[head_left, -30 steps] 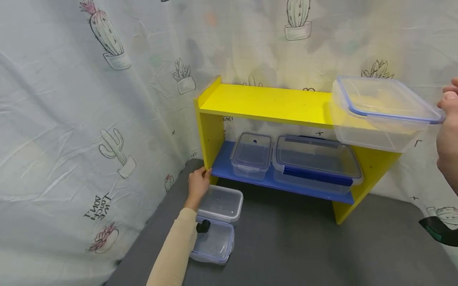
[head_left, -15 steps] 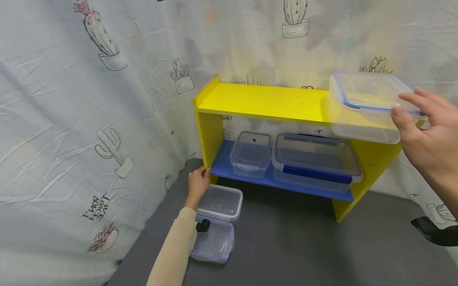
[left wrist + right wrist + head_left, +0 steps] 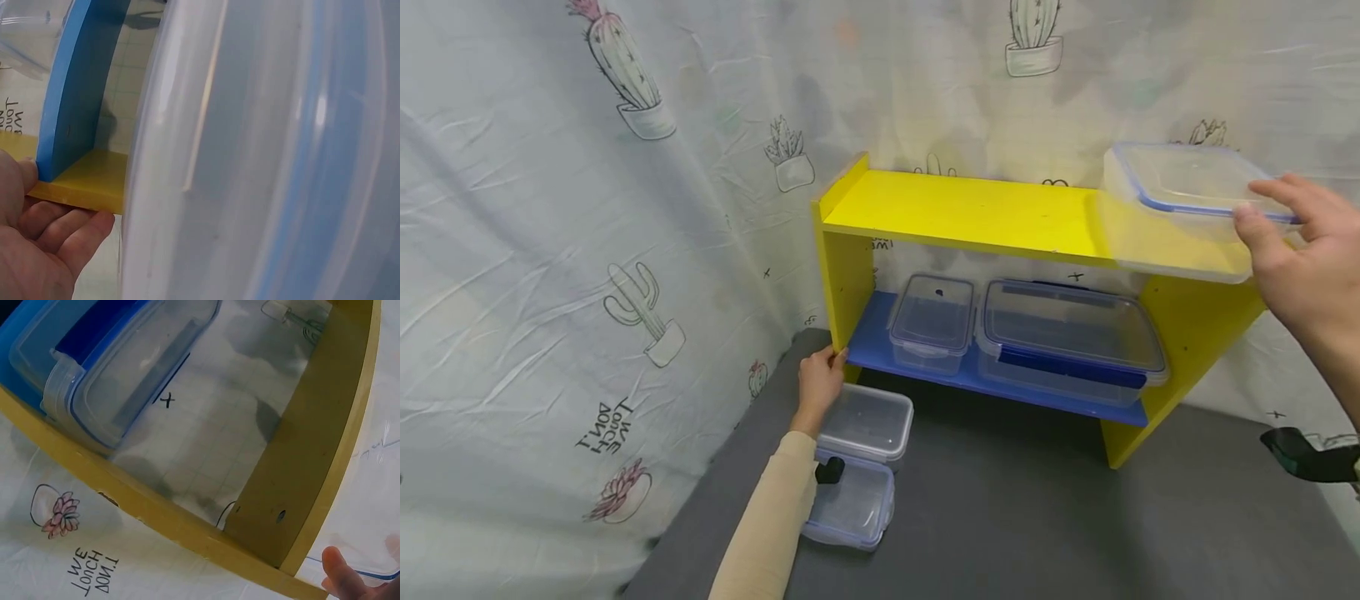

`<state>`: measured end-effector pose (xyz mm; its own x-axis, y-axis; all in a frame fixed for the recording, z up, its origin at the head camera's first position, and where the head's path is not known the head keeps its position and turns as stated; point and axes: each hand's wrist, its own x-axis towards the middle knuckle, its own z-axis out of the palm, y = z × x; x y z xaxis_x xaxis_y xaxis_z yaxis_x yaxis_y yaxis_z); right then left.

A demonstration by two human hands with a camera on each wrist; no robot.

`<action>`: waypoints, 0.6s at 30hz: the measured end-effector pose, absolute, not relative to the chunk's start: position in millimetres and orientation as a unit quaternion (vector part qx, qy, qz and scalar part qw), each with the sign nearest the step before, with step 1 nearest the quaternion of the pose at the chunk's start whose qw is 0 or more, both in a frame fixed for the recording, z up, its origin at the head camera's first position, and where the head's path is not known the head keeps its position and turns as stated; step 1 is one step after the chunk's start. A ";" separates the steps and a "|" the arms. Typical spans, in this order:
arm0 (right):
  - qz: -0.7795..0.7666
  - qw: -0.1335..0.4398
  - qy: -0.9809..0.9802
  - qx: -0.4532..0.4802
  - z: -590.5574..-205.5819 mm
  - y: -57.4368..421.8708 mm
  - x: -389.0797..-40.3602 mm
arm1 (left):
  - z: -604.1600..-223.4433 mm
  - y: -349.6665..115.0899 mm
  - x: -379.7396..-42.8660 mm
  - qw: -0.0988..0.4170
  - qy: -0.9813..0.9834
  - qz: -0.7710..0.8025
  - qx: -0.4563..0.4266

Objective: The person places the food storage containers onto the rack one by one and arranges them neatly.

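My left hand (image 3: 820, 387) grips the lower left side of a yellow shelf unit (image 3: 970, 212) at the blue shelf board (image 3: 868, 337). In the left wrist view, its thumb lies by the blue board, fingers under the yellow panel. A large clear food container (image 3: 1180, 225) with a blue-edged lid stands on the right end of the top, its front overhanging. My right hand (image 3: 1311, 250) touches its front right corner, thumb at the front, fingers stretched over the lid. In the right wrist view only the thumb (image 3: 337, 569) and part of that hand show.
On the blue board stand a small lidded container (image 3: 932, 321) and a wide one (image 3: 1071, 342) with a dark blue clip. Below my left hand, two more containers, one with a clear lid (image 3: 868, 421) and one blue-rimmed (image 3: 853, 504), lie on the dark table (image 3: 1000, 517). A cactus-print curtain hangs behind.
My right hand has come in from the right edge onto the large container. The container has slid back on the shelf top, overhanging less. My left hand stays at the shelf's side.
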<state>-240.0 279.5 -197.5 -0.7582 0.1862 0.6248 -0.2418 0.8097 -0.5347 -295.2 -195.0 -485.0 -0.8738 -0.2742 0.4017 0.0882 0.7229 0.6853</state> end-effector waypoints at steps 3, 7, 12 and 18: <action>0.310 0.339 -0.888 0.004 -196.4 282.2 -244.3 | -485.9 -195.0 -296.4 0.248 -0.896 -0.364 0.054; 0.311 0.327 -0.892 -0.012 -196.3 285.2 -247.9 | -485.1 -194.0 -296.1 0.249 -0.897 -0.360 0.058; 0.316 0.327 -0.890 -0.022 -197.2 286.9 -250.9 | -484.2 -192.5 -295.5 0.253 -0.896 -0.360 0.055; 0.296 0.312 -0.902 -0.038 -195.6 285.9 -249.8 | -486.2 -191.7 -294.8 0.278 -0.891 -0.354 0.053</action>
